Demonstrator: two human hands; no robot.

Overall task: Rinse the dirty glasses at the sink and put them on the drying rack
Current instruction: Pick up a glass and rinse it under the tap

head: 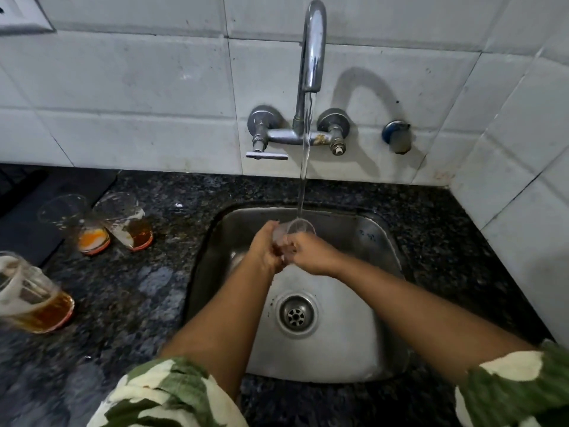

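A clear glass (297, 229) is held over the steel sink (363, 238), its mouth tilted up under the stream of water from the tap (312, 47). My left hand (264, 246) grips the glass from the left. My right hand (309, 252) grips its lower part from the right. Three dirty glasses stand on the dark counter to the left: one with orange residue (77, 223), one with white foam and amber liquid (126, 220), and a larger one with amber liquid (30, 294) at the left edge.
Water runs from the wall tap; its lever handle (266, 155) sticks out at the left. The sink drain (296, 315) lies below my hands. A black mat (46, 198) lies at the back left of the granite counter (147, 288). White tiled walls close the back and right.
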